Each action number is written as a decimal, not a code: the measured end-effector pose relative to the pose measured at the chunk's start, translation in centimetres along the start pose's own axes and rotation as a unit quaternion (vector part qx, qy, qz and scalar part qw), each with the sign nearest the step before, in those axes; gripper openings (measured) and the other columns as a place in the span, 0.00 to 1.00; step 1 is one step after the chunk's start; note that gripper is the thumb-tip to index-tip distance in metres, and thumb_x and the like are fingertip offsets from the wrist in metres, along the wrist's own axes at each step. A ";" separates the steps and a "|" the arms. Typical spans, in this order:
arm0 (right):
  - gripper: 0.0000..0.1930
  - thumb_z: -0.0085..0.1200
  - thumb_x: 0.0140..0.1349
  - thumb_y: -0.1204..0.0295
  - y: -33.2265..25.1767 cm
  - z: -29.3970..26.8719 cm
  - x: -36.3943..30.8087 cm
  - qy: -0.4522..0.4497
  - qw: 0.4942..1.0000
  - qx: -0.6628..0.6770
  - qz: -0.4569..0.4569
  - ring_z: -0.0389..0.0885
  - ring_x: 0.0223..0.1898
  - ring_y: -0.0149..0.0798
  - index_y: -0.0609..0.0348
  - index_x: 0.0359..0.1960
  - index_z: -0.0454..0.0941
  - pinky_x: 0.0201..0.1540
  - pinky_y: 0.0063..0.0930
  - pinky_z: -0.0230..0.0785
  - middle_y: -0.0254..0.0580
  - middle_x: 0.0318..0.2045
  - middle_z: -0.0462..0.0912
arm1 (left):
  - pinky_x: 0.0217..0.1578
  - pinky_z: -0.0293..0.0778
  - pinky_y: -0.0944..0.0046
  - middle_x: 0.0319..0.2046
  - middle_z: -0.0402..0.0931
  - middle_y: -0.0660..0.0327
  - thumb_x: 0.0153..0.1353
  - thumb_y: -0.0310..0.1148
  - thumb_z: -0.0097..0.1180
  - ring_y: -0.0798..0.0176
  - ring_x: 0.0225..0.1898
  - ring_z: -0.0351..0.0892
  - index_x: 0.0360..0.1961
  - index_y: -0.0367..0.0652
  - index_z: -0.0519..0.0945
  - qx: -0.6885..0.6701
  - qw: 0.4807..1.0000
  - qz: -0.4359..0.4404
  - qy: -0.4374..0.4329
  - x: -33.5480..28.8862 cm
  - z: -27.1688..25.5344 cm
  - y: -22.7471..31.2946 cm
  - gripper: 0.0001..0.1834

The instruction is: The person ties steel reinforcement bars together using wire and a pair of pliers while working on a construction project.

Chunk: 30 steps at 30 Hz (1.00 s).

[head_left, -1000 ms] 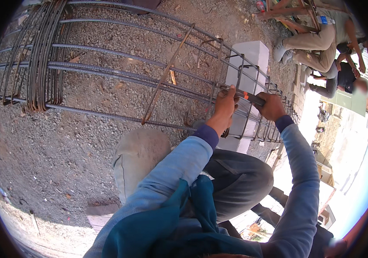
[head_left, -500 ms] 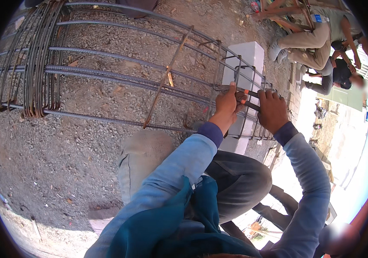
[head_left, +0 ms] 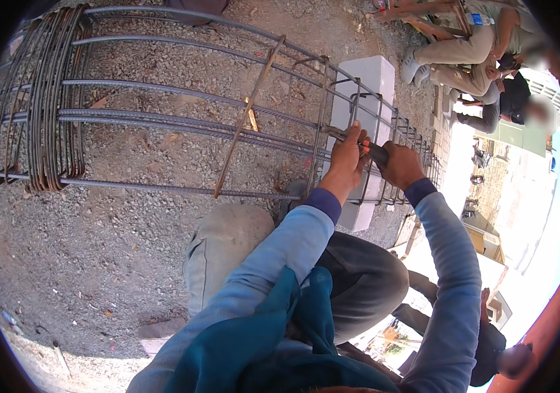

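Your left hand [head_left: 345, 160] is closed round the pliers [head_left: 378, 154] near the head, thumb pointing toward 12 o'clock; your right hand [head_left: 402, 165], at its 3 o'clock, has its grip wrapped on the dark handles. The pliers' head points toward 10 o'clock, beside a crossbar of the rebar cage [head_left: 182, 125]; you cannot tell from here whether it bites on anything. Behind your hands stands a white block [head_left: 368, 72], showing at their 12 and 6 o'clock. At their 9 o'clock, well apart, hangs a bundle of stirrups [head_left: 49, 98]; a lone stirrup [head_left: 248, 118] slants between. Gravel [head_left: 110, 255] lies underneath. Co-workers [head_left: 457, 52] sit toward 1 o'clock.
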State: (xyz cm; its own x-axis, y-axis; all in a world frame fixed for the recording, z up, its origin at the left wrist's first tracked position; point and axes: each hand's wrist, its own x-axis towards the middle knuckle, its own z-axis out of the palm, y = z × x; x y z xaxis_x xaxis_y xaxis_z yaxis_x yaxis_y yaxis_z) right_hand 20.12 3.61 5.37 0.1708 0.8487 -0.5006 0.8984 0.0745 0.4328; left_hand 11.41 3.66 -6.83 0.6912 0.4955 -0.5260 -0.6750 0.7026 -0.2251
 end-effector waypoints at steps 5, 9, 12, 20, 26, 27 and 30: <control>0.11 0.55 0.51 0.65 0.8 1.7 0.3 -0.022 0.999 -0.006 0.029 0.81 0.31 0.56 0.58 0.33 0.75 0.35 0.49 0.74 0.53 0.27 0.81 | 0.38 0.74 0.66 0.32 0.77 0.63 0.68 0.44 0.46 0.68 0.37 0.77 0.37 0.40 0.77 -0.018 0.999 0.002 0.037 0.4 0.6 -0.6 0.17; 0.11 0.54 0.51 0.67 -0.3 1.2 -0.1 -0.021 0.998 0.019 0.054 0.81 0.31 0.57 0.58 0.35 0.74 0.35 0.48 0.74 0.53 0.27 0.81 | 0.34 0.78 0.69 0.33 0.77 0.60 0.69 0.43 0.44 0.67 0.35 0.79 0.37 0.38 0.77 0.042 0.997 0.021 0.063 0.4 0.4 -0.3 0.18; 0.13 0.55 0.51 0.68 -1.2 0.3 -0.7 -0.018 0.997 0.031 0.071 0.81 0.32 0.57 0.59 0.36 0.74 0.37 0.48 0.74 0.55 0.27 0.81 | 0.28 0.82 0.68 0.33 0.77 0.57 0.69 0.42 0.42 0.65 0.31 0.80 0.35 0.37 0.76 0.041 0.996 -0.002 0.074 -0.7 0.8 0.5 0.18; 0.14 0.57 0.52 0.66 -3.2 2.3 -5.9 -0.048 0.977 0.182 0.103 0.81 0.38 0.55 0.62 0.36 0.73 0.40 0.47 0.72 0.56 0.30 0.82 | 0.11 0.73 0.62 0.19 0.73 0.57 0.69 0.49 0.36 0.64 0.22 0.79 0.25 0.39 0.73 0.451 0.888 -0.011 0.084 -5.8 0.0 2.8 0.26; 0.15 0.58 0.54 0.64 -4.8 2.9 -7.3 0.014 0.968 0.193 0.157 0.80 0.36 0.58 0.60 0.37 0.73 0.40 0.49 0.71 0.56 0.29 0.81 | 0.29 0.72 0.49 0.24 0.77 0.46 0.68 0.51 0.37 0.48 0.28 0.78 0.26 0.34 0.76 0.704 0.688 0.172 0.028 -6.1 -2.8 4.9 0.29; 0.15 0.58 0.55 0.63 -4.6 3.0 -7.3 0.043 0.968 0.193 0.153 0.80 0.35 0.60 0.59 0.38 0.72 0.39 0.50 0.70 0.56 0.28 0.81 | 0.29 0.72 0.49 0.24 0.77 0.46 0.68 0.51 0.37 0.48 0.28 0.78 0.26 0.34 0.76 0.707 0.685 0.176 0.029 -6.4 -2.7 5.5 0.29; 0.17 0.59 0.54 0.64 -5.4 3.4 -7.0 0.031 0.950 0.244 0.192 0.81 0.38 0.57 0.60 0.39 0.70 0.40 0.49 0.71 0.56 0.32 0.82 | 0.38 0.69 0.49 0.24 0.75 0.45 0.68 0.51 0.37 0.42 0.31 0.75 0.26 0.34 0.77 0.674 0.726 0.130 0.028 -7.9 -2.3 7.5 0.29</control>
State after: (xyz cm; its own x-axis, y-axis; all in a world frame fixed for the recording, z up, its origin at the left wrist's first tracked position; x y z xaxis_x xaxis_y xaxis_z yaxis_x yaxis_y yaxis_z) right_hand 15.42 -4.47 3.97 0.5138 0.7940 -0.3249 0.8575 -0.4861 0.1684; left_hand 0.24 3.85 -6.25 0.5489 0.7059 -0.4477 0.1120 0.4687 0.8762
